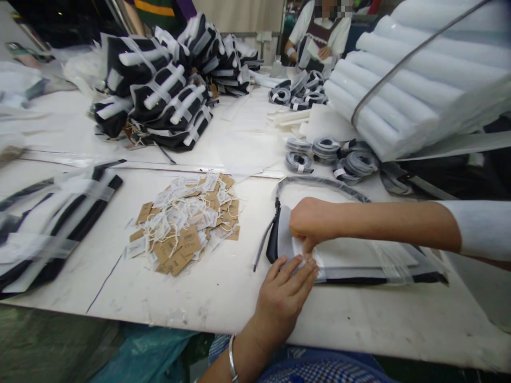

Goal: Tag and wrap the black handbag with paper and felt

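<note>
Left hand (283, 298) flat with fingers spread, right hand (313, 221) curled, both press a black-edged bag (351, 260) on the white bench (223, 298). Beside it sit strung brown tags (179, 247); beyond, coiled straps (325, 149) and bound foam rolls (415, 80).

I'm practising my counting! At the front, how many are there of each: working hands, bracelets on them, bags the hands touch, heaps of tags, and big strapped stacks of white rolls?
Hands: 2, left hand and right hand
Silver bracelet: 1
Bag: 1
Tag heap: 1
White roll stack: 1
Total: 6
</note>
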Action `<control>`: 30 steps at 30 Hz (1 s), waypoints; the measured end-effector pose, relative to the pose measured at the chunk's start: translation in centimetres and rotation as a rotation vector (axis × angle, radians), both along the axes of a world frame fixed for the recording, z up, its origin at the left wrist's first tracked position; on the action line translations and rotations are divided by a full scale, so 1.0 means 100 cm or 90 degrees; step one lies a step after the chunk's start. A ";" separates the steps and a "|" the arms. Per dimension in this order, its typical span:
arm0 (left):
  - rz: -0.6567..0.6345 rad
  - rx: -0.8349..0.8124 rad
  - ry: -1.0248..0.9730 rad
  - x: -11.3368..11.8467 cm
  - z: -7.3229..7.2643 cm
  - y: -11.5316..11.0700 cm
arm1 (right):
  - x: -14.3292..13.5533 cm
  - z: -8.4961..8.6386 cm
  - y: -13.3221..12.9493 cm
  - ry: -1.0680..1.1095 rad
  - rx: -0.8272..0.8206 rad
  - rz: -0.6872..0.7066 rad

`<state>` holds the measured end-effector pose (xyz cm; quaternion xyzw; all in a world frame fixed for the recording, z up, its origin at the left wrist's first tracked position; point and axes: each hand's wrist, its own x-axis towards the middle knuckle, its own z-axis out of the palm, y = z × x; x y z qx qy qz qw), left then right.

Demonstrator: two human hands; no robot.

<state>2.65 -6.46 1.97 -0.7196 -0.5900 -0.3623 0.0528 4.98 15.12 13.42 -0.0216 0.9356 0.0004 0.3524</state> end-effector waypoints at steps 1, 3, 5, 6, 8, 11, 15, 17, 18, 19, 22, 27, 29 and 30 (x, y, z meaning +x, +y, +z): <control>0.005 0.005 0.000 0.000 -0.001 0.000 | -0.001 -0.001 0.005 0.011 0.011 -0.005; 0.014 0.014 0.002 0.001 -0.001 0.002 | -0.003 -0.005 0.015 0.027 0.008 -0.016; 0.019 0.022 0.005 0.001 -0.002 0.003 | -0.003 -0.011 0.025 0.031 -0.022 -0.023; 0.021 0.025 0.007 0.001 -0.002 0.003 | -0.002 -0.014 0.029 0.033 -0.034 -0.028; 0.024 0.030 0.010 0.001 -0.002 0.004 | 0.000 -0.020 0.037 0.049 -0.053 -0.044; 0.029 0.035 0.014 0.001 -0.002 0.005 | 0.003 -0.029 0.047 0.068 -0.098 -0.103; 0.038 0.040 0.018 0.001 -0.005 0.005 | 0.003 -0.044 0.060 0.036 -0.177 -0.214; 0.038 0.037 0.021 0.001 -0.006 0.005 | 0.003 -0.052 0.067 0.026 -0.202 -0.239; 0.036 0.033 0.023 0.001 -0.007 0.004 | 0.002 -0.055 0.070 0.024 -0.216 -0.251; 0.034 0.028 0.025 0.001 -0.007 0.004 | 0.002 -0.058 0.074 0.023 -0.230 -0.265; 0.028 0.027 0.031 0.000 -0.006 0.003 | 0.002 -0.061 0.083 0.038 -0.252 -0.306; 0.032 0.036 0.044 0.000 -0.004 0.003 | 0.019 -0.046 0.072 0.177 -0.232 -0.350; 0.036 0.038 0.049 0.001 -0.005 0.004 | 0.035 -0.038 0.057 0.240 -0.232 -0.355; 0.039 0.043 0.049 0.002 -0.006 0.004 | 0.044 -0.036 0.048 0.257 -0.237 -0.351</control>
